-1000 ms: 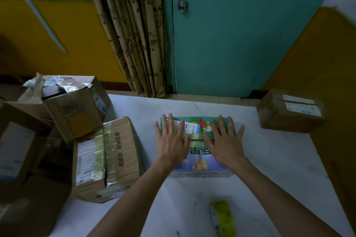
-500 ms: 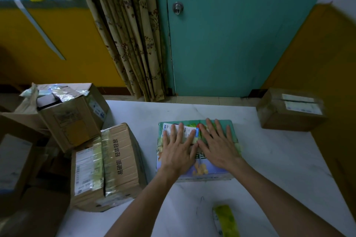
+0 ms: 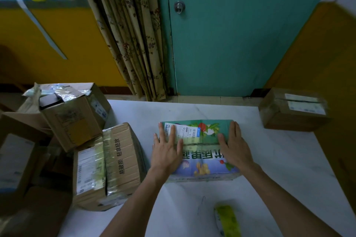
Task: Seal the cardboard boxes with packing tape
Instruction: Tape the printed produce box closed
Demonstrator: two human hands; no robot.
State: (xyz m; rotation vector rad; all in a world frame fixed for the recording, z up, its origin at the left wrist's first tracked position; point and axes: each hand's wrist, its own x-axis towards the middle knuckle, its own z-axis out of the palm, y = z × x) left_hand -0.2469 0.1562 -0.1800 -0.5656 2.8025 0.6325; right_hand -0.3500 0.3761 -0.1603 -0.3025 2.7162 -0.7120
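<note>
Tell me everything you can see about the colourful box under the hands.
The printed box is a low cardboard carton, teal on the far half, pale blue nearer, with vegetable pictures and large Chinese characters. A white shipping label sits at its far left. Its flaps are closed, a glossy strip along the middle seam. It lies flat on the white table. The left hand and right hand press flat on top, one near each end.
</note>
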